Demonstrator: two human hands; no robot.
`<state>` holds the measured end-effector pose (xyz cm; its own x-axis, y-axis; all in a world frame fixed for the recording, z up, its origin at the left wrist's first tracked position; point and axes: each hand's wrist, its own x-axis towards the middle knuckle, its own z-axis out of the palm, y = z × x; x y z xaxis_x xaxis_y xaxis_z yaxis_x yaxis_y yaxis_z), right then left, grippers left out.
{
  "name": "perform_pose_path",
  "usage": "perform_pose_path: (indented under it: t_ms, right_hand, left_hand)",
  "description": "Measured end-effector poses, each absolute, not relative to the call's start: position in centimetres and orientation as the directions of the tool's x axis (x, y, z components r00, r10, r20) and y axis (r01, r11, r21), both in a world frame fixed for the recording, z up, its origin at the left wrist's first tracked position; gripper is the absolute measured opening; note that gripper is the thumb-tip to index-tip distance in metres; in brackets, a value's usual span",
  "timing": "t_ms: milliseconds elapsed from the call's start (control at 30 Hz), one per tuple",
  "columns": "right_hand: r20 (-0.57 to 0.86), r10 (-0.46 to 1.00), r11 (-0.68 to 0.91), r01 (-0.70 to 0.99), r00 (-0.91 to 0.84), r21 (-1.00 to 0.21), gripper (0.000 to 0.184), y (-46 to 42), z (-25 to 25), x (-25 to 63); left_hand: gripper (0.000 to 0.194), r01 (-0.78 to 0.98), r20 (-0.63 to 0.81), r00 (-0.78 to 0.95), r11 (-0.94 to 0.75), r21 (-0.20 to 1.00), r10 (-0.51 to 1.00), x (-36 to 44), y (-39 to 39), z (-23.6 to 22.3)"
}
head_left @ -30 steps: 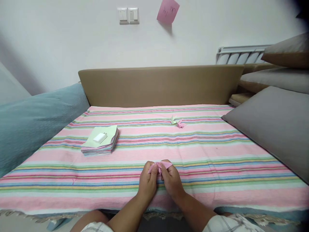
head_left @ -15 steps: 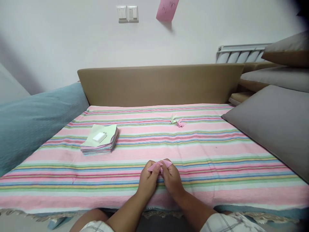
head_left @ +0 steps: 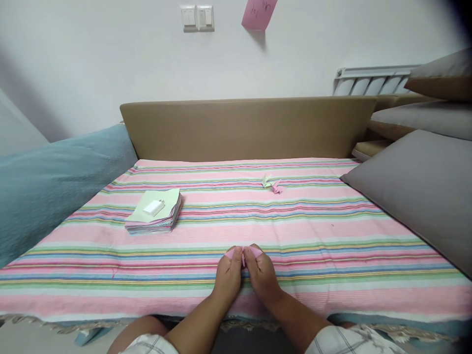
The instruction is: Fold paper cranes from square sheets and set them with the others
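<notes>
A pink folded origami piece (head_left: 254, 252) is pinched between both my hands, low over the bed near its front edge. One pointed flap sticks out past each thumb, while its middle is largely covered by fingers. My left hand (head_left: 227, 273) closes on the left side, thumb on top. My right hand (head_left: 263, 274) grips the right side the same way, and the two thumbs almost touch. Farther back on the striped sheet (head_left: 221, 226) lie a pale green origami crane (head_left: 266, 182) and a pink origami crane (head_left: 277, 188), close together.
To the left, a stack of coloured paper squares (head_left: 171, 221) carries a white plug adapter (head_left: 154, 207). A blue cushion (head_left: 66, 182) borders the left side, and grey cushions (head_left: 416, 177) the right. A brown backrest (head_left: 247, 130) stands along the wall.
My thumbs have drawn closer together over the middle of the pink origami piece, covering more of it. The whole view has shifted slightly; the other things stay where they were.
</notes>
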<state>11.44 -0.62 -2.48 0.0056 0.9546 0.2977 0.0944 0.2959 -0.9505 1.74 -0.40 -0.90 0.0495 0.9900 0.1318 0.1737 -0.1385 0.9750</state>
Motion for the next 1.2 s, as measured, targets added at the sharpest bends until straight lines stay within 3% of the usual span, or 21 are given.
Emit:
perform_pose_path:
  t_ms: [367,667,1000,1200]
  right_hand:
    - [0.244,0.969,0.244,0.011,0.025,-0.970,0.035,-0.6,-1.8,11.5]
    - [0.281,0.959,0.278,0.064,0.034,-0.958,0.033,-0.5,-2.2,11.6]
    - [0.016,1.000,0.011,-0.326,-0.012,-0.945,0.043,-0.1,-2.8,11.3]
    - [-0.083,0.996,-0.074,-0.400,0.006,-0.914,0.046,-0.1,-2.5,11.1]
  left_hand:
    - [0.044,0.143,0.193,-0.041,-0.186,0.972,0.980,1.8,-0.6,-1.0]
    - [0.042,0.115,0.148,0.061,-0.155,0.981,0.987,1.6,-0.4,-1.0]
    - [0.041,-0.262,-0.017,0.047,0.029,0.965,0.999,2.1,-0.5,-1.8]
    - [0.040,-0.372,-0.135,0.023,0.134,0.919,0.991,2.5,-0.4,-1.5]
